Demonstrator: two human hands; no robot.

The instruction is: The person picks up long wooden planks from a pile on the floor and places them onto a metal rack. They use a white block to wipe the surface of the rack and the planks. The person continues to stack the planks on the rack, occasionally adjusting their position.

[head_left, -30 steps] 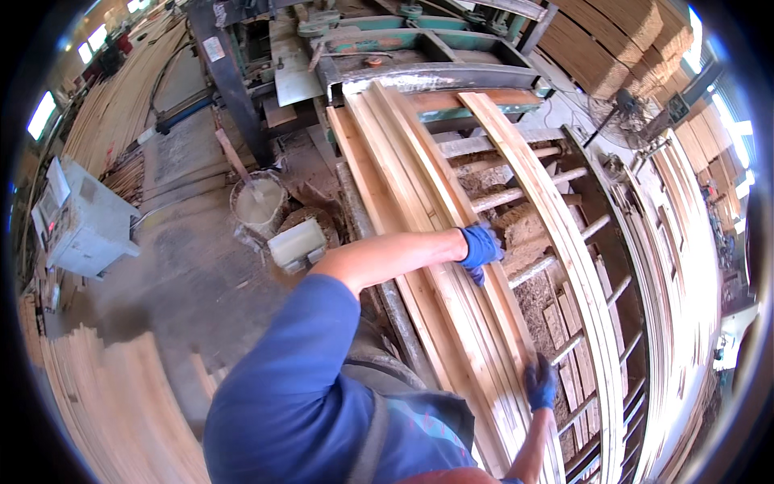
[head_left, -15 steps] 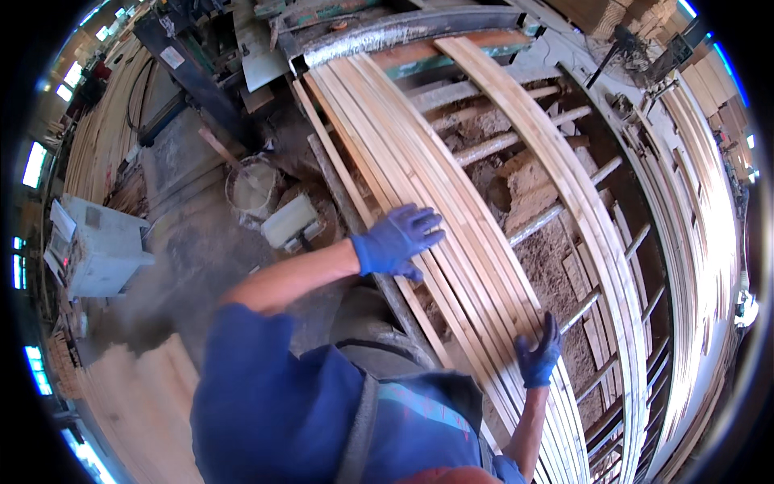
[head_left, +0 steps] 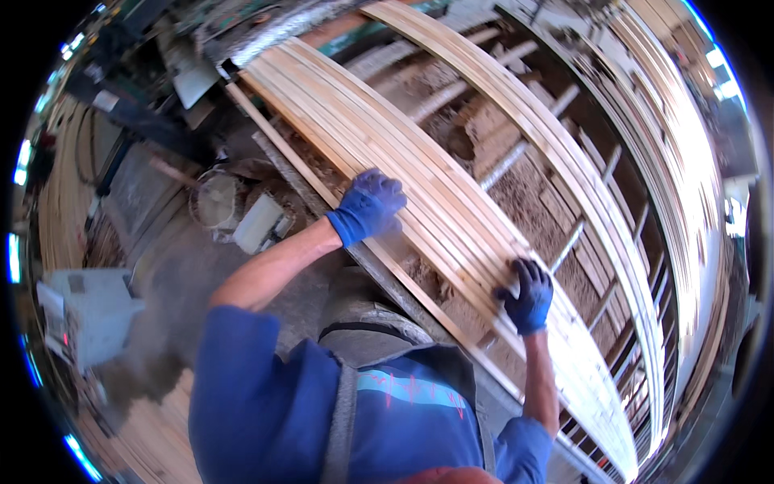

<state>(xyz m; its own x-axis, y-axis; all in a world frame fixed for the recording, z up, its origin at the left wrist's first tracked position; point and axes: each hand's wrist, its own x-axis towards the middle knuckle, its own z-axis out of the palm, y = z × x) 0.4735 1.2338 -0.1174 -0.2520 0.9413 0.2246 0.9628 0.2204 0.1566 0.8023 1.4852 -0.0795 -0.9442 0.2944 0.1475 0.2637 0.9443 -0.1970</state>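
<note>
Long pale wood strips [head_left: 435, 206] lie side by side in a bundle that runs diagonally across a frame. My left hand [head_left: 371, 206], in a blue glove, rests at the bundle's near edge with bent fingers over the strips; part of it is blurred. Further right along the same bundle, my right hand [head_left: 528, 298] lies on top, also gloved, its fingers somewhat apart. Neither hand lifts a strip. A narrow single strip [head_left: 278, 141] runs along the near side, apart from the bundle.
Beyond the bundle, more strips [head_left: 516, 93] lie across metal crossbars [head_left: 504, 165] above sawdust and offcuts. Stacked boards [head_left: 645, 89] line the right. On the left are a bucket [head_left: 218, 200], a pale grey box-shaped cabinet [head_left: 97, 310] and more stacked lumber [head_left: 157, 427].
The view has turned, shifting the scene leftward. My left hand's fingers went from spread to more bent. My right hand has moved from the bundle's far edge inward onto the strips.
</note>
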